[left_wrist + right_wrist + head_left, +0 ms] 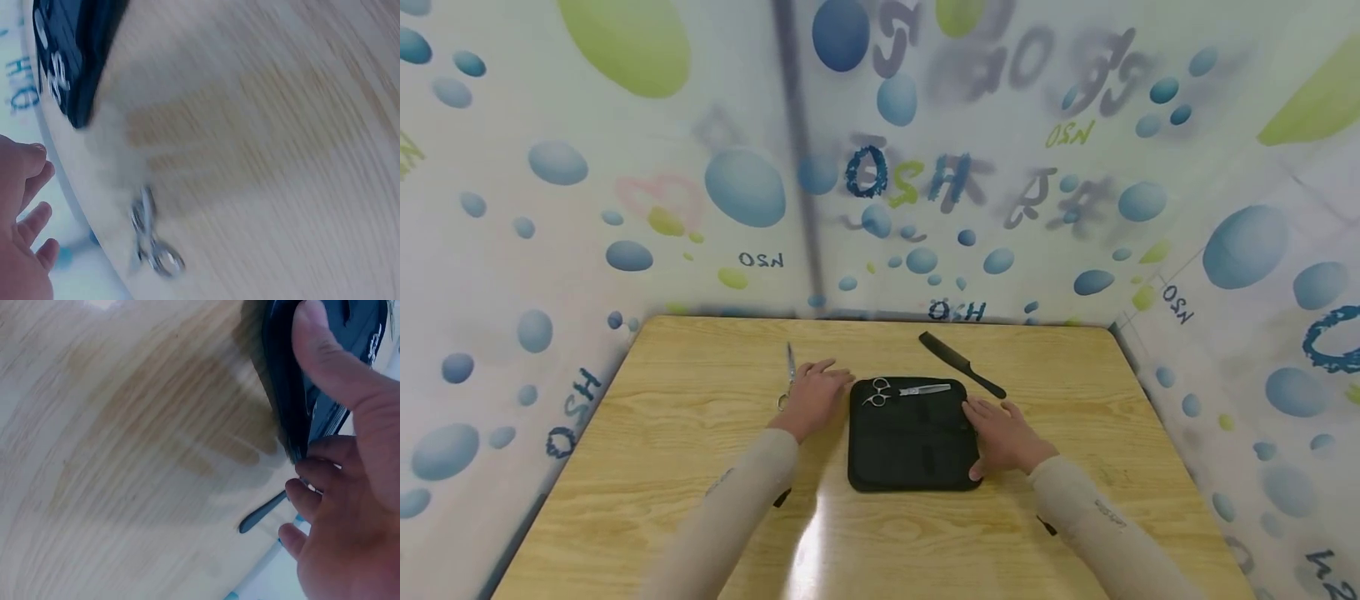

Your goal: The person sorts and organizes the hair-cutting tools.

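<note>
On the table lies a flat black case [913, 446] with rounded corners. A pair of thinning scissors [925, 389] rests across its upper part, finger rings to the left. My right hand [1003, 437] is at the case's right side; in the right wrist view its straight thumb [325, 356] lies over the edge and the fingers are by the corner. My left hand [816, 398] is beside the upper left corner, fingers loosely extended, holding nothing. A second pair of scissors [791, 367] lies left of it, partly hidden by the hand in the head view.
A black comb [951, 354] with a handle lies slantwise behind the case's right corner. The wooden table [647, 433] meets patterned walls [760, 283] at the back and sides.
</note>
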`<state>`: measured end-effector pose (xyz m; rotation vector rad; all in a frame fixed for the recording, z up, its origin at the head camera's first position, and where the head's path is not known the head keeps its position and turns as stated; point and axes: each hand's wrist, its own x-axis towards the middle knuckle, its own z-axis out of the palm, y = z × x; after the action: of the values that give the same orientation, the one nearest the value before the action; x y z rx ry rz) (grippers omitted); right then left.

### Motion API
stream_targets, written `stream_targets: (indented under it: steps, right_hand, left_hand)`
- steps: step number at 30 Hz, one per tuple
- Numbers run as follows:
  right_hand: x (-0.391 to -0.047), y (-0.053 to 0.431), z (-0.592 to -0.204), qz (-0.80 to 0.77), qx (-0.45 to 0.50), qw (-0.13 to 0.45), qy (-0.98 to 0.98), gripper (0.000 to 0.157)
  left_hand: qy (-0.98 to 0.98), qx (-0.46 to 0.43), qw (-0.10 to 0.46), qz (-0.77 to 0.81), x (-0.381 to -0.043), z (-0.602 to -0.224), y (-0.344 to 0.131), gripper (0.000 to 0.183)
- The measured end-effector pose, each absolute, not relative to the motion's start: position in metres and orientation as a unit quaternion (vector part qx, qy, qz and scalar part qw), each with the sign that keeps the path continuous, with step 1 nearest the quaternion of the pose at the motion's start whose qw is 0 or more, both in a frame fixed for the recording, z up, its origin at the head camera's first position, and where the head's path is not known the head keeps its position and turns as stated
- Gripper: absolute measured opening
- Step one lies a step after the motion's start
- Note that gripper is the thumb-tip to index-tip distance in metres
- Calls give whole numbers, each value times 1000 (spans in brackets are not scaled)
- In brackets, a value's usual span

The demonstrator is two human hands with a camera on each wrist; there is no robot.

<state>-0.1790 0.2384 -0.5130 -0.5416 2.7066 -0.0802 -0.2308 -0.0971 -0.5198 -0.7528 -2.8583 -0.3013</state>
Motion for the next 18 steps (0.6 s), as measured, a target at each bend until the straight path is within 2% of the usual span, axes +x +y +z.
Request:
stream_targets:
  steps: [4,10,18]
  right_hand:
    - [-179,246,-510,-48,-191,183,963,104]
    - [-179,254,-508,-39,-191,123,973,82]
    - [-179,266,-513,-29,-186,97,977,77]
  left_hand:
    - [-958,-253,108,-75,-232,-519,-121,23]
    - [-970,-225,62,-69,-231,-519,-153,36]
    - [-972,-219,56,-66,-230,-522,-181,38]
